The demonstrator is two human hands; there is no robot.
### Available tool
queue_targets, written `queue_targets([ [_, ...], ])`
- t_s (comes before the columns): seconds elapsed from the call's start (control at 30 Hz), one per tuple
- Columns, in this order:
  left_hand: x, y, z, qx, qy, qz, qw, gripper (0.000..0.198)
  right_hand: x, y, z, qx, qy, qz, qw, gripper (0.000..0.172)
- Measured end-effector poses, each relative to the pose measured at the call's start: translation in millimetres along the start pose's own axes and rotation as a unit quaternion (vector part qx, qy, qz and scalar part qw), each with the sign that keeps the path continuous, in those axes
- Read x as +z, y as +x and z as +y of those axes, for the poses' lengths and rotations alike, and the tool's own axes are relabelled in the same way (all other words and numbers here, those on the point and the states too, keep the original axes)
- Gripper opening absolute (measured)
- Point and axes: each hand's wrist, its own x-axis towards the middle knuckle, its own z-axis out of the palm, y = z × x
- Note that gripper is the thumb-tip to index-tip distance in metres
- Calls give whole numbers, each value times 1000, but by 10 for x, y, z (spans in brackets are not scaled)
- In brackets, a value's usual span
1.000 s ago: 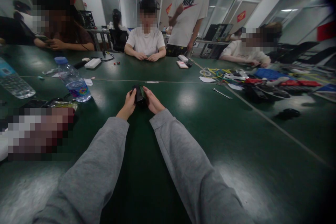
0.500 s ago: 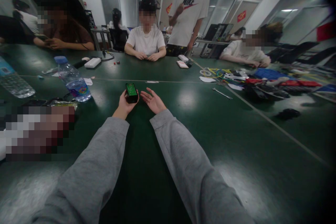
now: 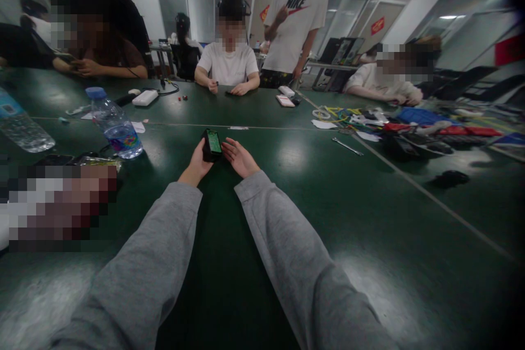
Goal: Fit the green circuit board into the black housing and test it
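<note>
My left hand (image 3: 197, 164) grips a small black box with a green circuit board (image 3: 214, 141) set in its face. The box is tilted, its board turned up and to the right. Just right of it, my right hand (image 3: 241, 157) is open, palm facing the box and fingers stretched out. The right fingertips are very close to the box's right side; whether they touch it I cannot tell. Both hands are above the dark green table (image 3: 311, 219), and the fingers of my left hand behind the box are partly hidden.
A water bottle (image 3: 112, 123) and another bottle (image 3: 22, 123) stand at the left. A wrench (image 3: 346, 146) lies to the right, before a heap of cables and tools (image 3: 426, 126). Across the table a person (image 3: 229, 65) sits; another person (image 3: 295, 27) stands behind.
My left hand has turned the box, tilting it and shifting it slightly right, closer to my right hand. The right hand has barely moved. The seated person's hands have moved apart.
</note>
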Motion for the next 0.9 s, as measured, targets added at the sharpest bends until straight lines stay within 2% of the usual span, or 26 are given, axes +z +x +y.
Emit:
queue_targets([
  [0.17, -23, 49, -60, 39, 37, 1, 999, 31, 113, -22, 42, -36, -68, -18, 997, 17],
  [0.33, -15, 66, -119, 102, 59, -8, 993, 28, 108, 11, 76, -49, -56, -4, 997, 20],
  [0.47, -30, 107, -144, 103, 78, -9, 992, 23, 42, 40, 59, -27, -21, 4, 999, 19],
  [0.73, -47, 100, -134, 82, 92, -34, 992, 30, 3, -13, -3, -6, 11, 26, 1000, 16],
  [0.9, -35, 50, -116, 85, 108, -49, 989, 44, -15, -24, -15, 6, 38, 40, 998, 15],
])
